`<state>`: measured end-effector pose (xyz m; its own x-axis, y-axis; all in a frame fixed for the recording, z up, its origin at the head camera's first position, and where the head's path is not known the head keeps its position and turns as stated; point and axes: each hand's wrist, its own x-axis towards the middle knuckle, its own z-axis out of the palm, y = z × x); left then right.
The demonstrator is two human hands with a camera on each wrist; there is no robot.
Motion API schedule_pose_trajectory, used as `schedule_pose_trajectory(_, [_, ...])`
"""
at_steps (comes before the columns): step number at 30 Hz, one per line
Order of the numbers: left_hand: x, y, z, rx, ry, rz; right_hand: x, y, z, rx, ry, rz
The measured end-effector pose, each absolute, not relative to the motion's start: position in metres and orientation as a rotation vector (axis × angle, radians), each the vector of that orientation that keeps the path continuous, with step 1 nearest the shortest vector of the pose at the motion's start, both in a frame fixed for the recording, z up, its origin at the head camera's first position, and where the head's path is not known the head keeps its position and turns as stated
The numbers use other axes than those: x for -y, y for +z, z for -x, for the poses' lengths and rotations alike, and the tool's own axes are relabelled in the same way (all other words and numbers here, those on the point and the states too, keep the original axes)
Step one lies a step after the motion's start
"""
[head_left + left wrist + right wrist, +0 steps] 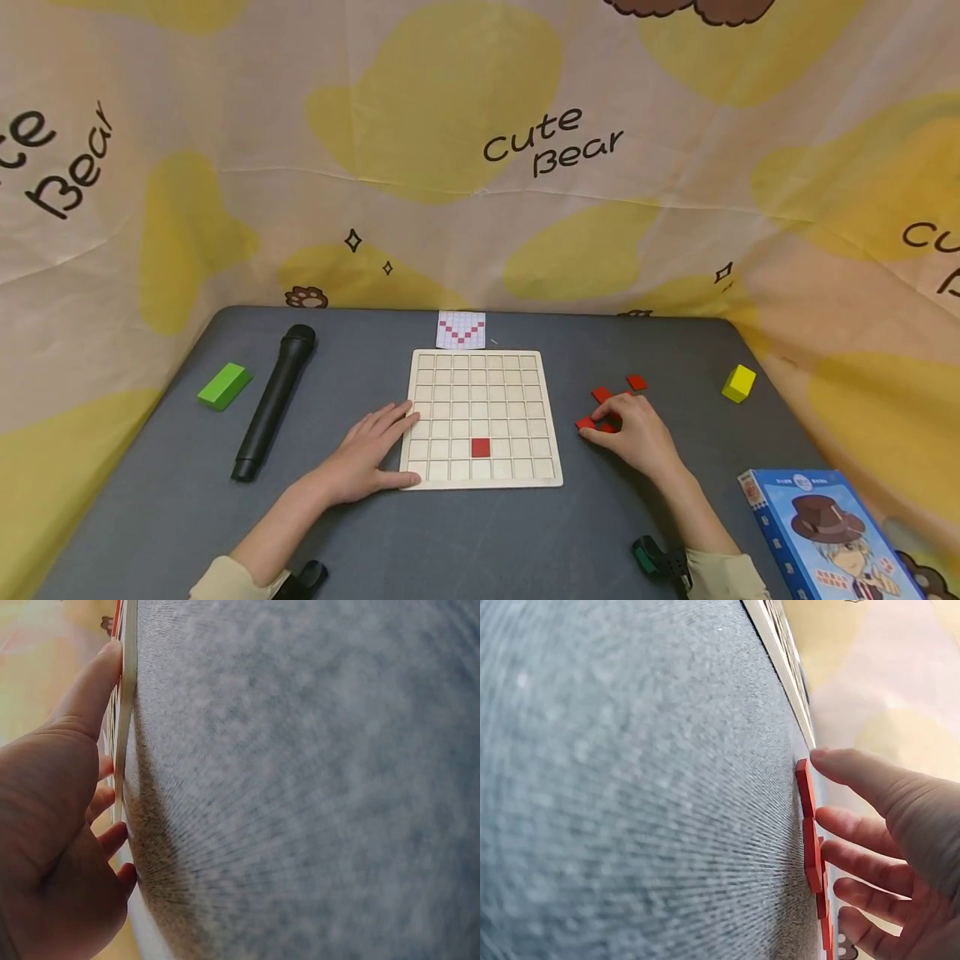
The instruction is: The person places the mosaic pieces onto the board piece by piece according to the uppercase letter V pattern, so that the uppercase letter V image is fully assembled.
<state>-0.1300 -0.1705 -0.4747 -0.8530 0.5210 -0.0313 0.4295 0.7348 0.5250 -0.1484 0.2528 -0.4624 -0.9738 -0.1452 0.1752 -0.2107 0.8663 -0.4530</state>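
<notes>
A cream square grid board (551, 417) lies mid-table, with one red tile (481, 448) set in a lower-row cell. My left hand (367, 458) rests along the board's left edge, fingers extended at the side and thumb at the near left corner. To the right of the board, my right hand (637, 433) hovers low over several loose red tiles. Its thumb and index fingertip stand at either end of the nearest loose tile (805, 787), which lies flat on the table. Other tiles (812, 855) lie under the remaining fingers, partly hidden in the head view.
Behind the board lies a pattern card (461, 330) with a pink V of squares. A black microphone (273, 404) and a green block (224, 386) are on the left. At the right are a yellow block (738, 383) and a blue box (832, 533).
</notes>
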Motion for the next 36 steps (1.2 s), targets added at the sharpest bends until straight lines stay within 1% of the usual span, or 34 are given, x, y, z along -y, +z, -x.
schedule_pose_trajectory(10, [0.170,-0.474,0.130,-2.771,0.766,-0.760,-0.247,-0.466,0.150,2.841,0.733,-0.456])
schedule_pose_trajectory(26, [0.169,-0.474,0.133,-2.805,0.769,-0.795,-0.249,-0.467,0.150,2.842,0.736,-0.455])
schedule_pose_trajectory(36, [0.169,-0.471,0.132,-2.795,0.768,-0.792,-0.224,-0.466,0.157,2.794,0.848,-0.495])
